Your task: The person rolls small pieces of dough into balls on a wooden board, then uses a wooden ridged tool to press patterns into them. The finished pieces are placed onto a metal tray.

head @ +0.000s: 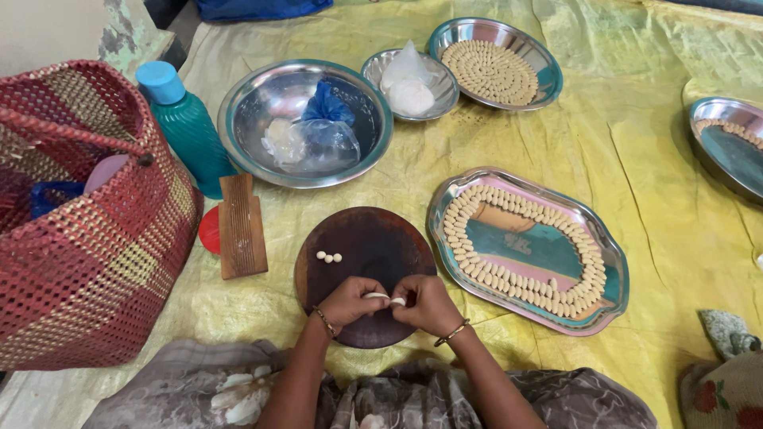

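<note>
While both hands meet over the near edge of the round dark wooden board, the left hand and the right hand pinch a short strip of pale dough between curled fingertips; most of the strip is hidden inside the fingers, so its full length cannot be made out. Three small dough balls lie in a row on the board, well apart from the hands. Just right of the board sits a scalloped steel tray whose rim is lined with rows of tiny shaped dough pieces. Left of the board lies a ridged wooden block, partly covering a red lid. Behind it stands a teal bottle, and a woven red basket is cut off by the left edge. Farther back, a large steel bowl holds crumpled plastic bags with unclear contents, a smaller bowl holds a bagged white lump, and a round plate carries a spiral of pieces. Another plate is cut off at the right. Everything rests on a yellow sheet.
</note>
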The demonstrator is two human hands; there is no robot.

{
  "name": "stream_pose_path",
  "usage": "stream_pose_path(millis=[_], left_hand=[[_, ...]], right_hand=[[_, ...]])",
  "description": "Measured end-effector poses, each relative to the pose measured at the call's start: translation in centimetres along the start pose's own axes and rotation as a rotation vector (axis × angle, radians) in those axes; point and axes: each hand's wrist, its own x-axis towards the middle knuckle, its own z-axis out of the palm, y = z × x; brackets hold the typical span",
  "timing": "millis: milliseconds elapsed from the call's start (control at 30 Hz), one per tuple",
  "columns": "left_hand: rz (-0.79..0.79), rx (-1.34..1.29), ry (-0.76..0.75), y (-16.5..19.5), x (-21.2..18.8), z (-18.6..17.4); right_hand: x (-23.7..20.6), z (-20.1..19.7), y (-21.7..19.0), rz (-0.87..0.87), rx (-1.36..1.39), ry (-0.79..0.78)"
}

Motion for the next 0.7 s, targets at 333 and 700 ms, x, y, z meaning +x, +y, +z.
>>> stream_pose_path(millis=[333,700], left_hand=[[0.301,0.803,0.687,1.5,-1.8,1.3],[0.269,-0.541,0.572,2.4,-4.0,4.4]], right_hand=[[-0.3,-0.8,-2.1,0.168,0.348,0.037],[-2.2,2.4,-7.9,-0.057,0.154,0.234]])
